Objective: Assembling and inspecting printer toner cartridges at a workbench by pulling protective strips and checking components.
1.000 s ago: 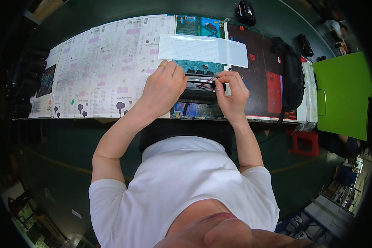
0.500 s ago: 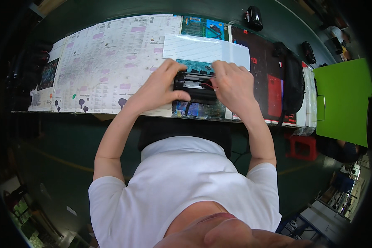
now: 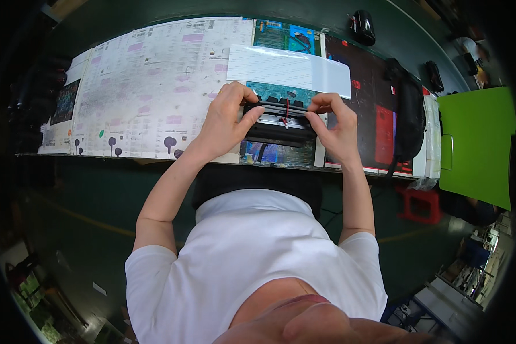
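A long black housing (image 3: 278, 136) lies open on the table in front of me, a silvery strip showing inside it. Across its far side runs a black strip-shaped part (image 3: 276, 106). My left hand (image 3: 230, 123) pinches the left end of that part between thumb and fingers. At the right end, my right hand (image 3: 337, 127) has its thumb and fingertips closed on the same part. A red wire (image 3: 287, 109) crosses the middle and ends at a small white connector (image 3: 286, 125). My fingers hide both ends of the part.
A white adhesive-looking sheet (image 3: 286, 66) lies just beyond the housing. Printed cardboard (image 3: 155, 86) covers the table's left side. To the right are a black bag (image 3: 407, 117) and a green board (image 3: 476, 143). Black cylindrical objects (image 3: 363, 27) stand further back.
My right hand has moved right, off the middle of the housing to its right end. The red wire and white connector now show across the middle. My left fingers have shifted along the left end.
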The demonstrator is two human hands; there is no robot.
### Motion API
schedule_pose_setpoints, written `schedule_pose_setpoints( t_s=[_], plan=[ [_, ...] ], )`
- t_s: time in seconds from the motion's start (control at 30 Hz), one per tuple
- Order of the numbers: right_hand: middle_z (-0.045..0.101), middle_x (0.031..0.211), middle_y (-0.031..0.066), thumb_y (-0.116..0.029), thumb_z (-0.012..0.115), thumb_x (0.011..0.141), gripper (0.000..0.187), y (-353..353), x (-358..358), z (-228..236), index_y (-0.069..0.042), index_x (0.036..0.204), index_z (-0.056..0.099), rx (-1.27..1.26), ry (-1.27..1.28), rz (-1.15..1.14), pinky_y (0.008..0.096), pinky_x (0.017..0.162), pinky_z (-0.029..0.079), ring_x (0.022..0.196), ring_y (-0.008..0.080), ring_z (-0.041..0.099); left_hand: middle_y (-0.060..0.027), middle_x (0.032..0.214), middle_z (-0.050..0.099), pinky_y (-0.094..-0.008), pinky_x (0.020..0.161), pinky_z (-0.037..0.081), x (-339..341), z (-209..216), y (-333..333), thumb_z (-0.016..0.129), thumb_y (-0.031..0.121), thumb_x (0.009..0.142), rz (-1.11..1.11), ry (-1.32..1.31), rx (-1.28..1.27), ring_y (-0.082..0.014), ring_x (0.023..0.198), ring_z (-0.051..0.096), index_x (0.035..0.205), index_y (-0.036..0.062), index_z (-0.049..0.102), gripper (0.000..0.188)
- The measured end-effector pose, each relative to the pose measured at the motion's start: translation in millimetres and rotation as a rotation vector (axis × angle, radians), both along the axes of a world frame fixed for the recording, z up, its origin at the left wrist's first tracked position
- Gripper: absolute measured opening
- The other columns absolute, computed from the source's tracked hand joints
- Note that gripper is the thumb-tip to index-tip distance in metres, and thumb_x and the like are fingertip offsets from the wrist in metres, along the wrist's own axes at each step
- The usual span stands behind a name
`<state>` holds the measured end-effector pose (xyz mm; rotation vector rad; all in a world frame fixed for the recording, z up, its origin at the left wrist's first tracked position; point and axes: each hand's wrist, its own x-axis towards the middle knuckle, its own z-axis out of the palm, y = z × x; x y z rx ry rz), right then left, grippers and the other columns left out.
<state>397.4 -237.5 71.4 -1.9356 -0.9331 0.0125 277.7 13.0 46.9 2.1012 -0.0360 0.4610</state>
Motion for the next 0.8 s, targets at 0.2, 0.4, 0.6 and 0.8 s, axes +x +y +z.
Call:
schedule_pose_setpoints(
  t_s=[0.2, 0.4, 0.6, 0.8],
  plan=[
    [0.073, 0.092, 0.0080, 0.002, 0.077, 0.088, 0.019, 0, 0, -3, -0.001, 0.105, 0.069, 0.029, -0.130, 0.012, 0.0316, 0.081, 0.058, 0.087, 0.0181, 0.073, -0.0103, 0.096, 0.064, -0.0424, 0.080, 0.050, 8, 6, -3, 0.078, 0.006, 0.091, 0.008, -0.032, 0.018, -0.0303, 0.092, 0.062, 0.096, 0.0033, 0.065, 0.014],
    [0.070, 0.089, 0.0047, -0.002, 0.076, 0.090, 0.015, 14, 49, 5, 0.000, 0.102, 0.068, -0.118, 0.158, 0.182, 0.0303, 0.079, 0.056, 0.085, 0.0130, 0.070, -0.0087, 0.092, 0.064, -0.0424, 0.077, 0.049, 11, 5, -7, 0.077, 0.002, 0.087, 0.033, -0.133, 0.085, -0.0302, 0.091, 0.060, 0.089, 0.0038, 0.065, 0.012],
    [0.072, 0.086, 0.0065, -0.007, 0.076, 0.091, 0.014, 66, 68, 23, -0.001, 0.099, 0.067, -0.052, -0.061, 0.132, 0.0310, 0.074, 0.056, 0.079, 0.0151, 0.071, -0.0084, 0.097, 0.067, -0.0419, 0.089, 0.048, 12, 8, -7, 0.076, 0.001, 0.087, 0.143, -0.223, 0.016, -0.0303, 0.099, 0.060, 0.090, 0.0042, 0.065, 0.012],
    [0.072, 0.085, 0.0080, -0.004, 0.078, 0.091, 0.013, 20, 1, 52, -0.001, 0.098, 0.067, 0.073, -0.067, 0.088, 0.0303, 0.071, 0.056, 0.073, 0.0185, 0.070, -0.0118, 0.115, 0.063, -0.0435, 0.104, 0.042, -23, 24, -4, 0.079, 0.010, 0.089, 0.076, -0.122, -0.128, -0.0295, 0.118, 0.053, 0.091, 0.0060, 0.067, 0.012]
  ],
)
